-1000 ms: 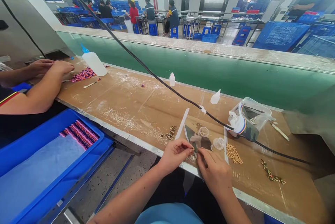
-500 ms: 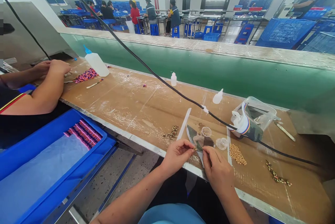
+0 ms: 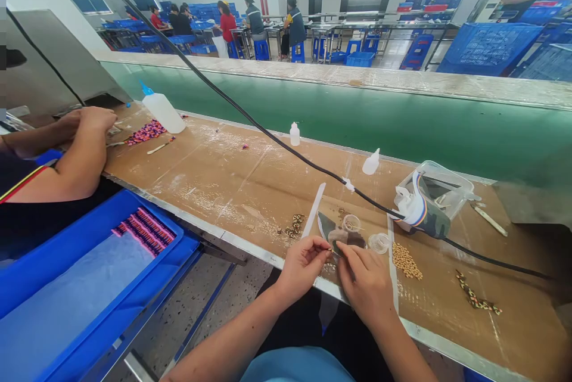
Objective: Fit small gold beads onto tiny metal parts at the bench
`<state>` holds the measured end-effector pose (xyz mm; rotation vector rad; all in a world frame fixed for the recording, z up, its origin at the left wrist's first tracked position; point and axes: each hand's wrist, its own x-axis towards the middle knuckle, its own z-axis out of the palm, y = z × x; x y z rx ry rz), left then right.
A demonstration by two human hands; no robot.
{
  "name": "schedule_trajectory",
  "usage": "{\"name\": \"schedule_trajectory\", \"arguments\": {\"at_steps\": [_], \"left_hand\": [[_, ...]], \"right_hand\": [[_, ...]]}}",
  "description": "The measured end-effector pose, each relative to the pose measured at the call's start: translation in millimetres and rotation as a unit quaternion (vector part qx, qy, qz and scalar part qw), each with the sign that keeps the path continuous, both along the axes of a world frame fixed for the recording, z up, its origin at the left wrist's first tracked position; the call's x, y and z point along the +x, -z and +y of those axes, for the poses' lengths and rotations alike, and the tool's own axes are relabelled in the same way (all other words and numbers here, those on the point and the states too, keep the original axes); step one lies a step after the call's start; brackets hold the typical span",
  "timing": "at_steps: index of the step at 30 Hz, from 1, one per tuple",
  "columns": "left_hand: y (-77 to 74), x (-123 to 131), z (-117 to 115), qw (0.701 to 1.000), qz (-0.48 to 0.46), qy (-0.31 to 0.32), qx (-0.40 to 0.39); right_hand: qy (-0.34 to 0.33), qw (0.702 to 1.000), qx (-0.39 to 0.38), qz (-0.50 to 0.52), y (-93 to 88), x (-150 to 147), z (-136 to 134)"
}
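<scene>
My left hand (image 3: 306,266) is closed, thumb and forefinger pinching a small dark-and-gold piece (image 3: 330,250) over the table's front edge. Close to its right, my right hand (image 3: 367,275) has its fingers bent together, the forefinger reaching toward that piece; whatever its fingertips hold is hidden. Just beyond the fingertips lies a camouflage cloth (image 3: 353,238), with a round clear dish (image 3: 351,224) beside it. A second clear dish (image 3: 379,243) sits to the right, next to a pile of tan beads (image 3: 406,261). Small patterned pieces (image 3: 295,226) lie left of the cloth.
A black cable (image 3: 250,117) crosses above the table to a camouflage strap device (image 3: 429,215) by a clear box (image 3: 462,182). White bottles (image 3: 370,162) stand at the back. Leftward, a co-worker's hands (image 3: 96,118) work near a blue tray (image 3: 176,233). More patterned pieces (image 3: 476,298) lie right.
My right hand has shifted slightly left, its forefinger now closer to the piece in my left hand. My left hand stays nearly in place, and the view has tilted slightly.
</scene>
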<state>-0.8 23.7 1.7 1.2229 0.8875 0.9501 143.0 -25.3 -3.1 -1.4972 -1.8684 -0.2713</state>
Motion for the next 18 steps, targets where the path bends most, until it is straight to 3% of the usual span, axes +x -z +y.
{"name": "schedule_trajectory", "arguments": {"at_steps": [5,10,18], "left_hand": [[4.5,-4.1,-0.2,0.992,0.076,-0.017,0.096],[0.3,-5.1,-0.5,0.951,0.181,-0.018,0.249],[1.7,-0.8,-3.4,0.925,0.206,-0.035,0.317]], "right_hand": [[0.002,0.999,0.007,0.045,1.7,1.0,4.9],[-0.015,0.998,-0.001,0.068,-0.5,3.4,4.2],[-0.028,0.998,-0.002,0.051,-2.4,2.5,4.5]]}}
